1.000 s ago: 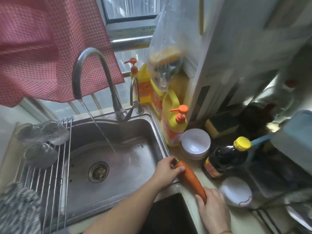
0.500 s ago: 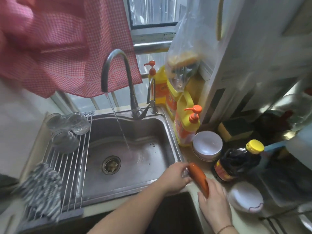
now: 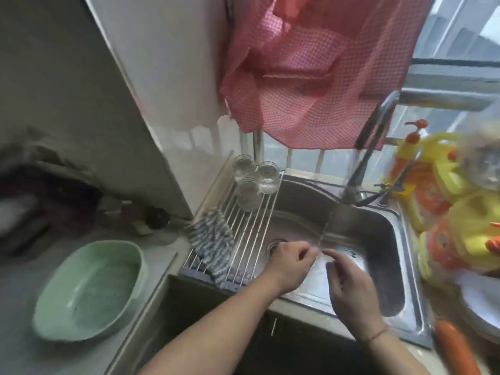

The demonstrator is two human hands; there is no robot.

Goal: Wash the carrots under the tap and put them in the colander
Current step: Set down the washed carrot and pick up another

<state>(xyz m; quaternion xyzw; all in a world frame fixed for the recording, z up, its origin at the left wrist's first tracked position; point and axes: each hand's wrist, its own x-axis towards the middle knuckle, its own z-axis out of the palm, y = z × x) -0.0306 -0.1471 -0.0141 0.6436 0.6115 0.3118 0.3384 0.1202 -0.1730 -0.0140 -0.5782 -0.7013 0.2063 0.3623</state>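
Note:
An orange carrot (image 3: 457, 345) lies on the counter right of the sink (image 3: 389, 231), and neither hand touches it. Both hands are over the basin, under the thin stream of water from the tap (image 3: 374, 136). My left hand (image 3: 289, 263) has loosely bent fingers and holds nothing that I can see. My right hand (image 3: 349, 288) points its fingers toward the left fingertips, and the two almost meet in the stream. The pale green colander (image 3: 89, 288) stands on the counter far left of the sink, and I see nothing in it.
A wire drying rack (image 3: 251, 226) spans the sink's left side, carrying three glasses (image 3: 254, 182) and a striped cloth (image 3: 213, 244). Yellow soap bottles (image 3: 443, 201) crowd the right rim. White dishes (image 3: 484, 312) sit beyond the carrot. A red checked cloth (image 3: 319, 69) hangs above.
Both hands let go of the carrot, which now lies on the counter, and moved left into the water stream. The view swung left, bringing the colander into sight.

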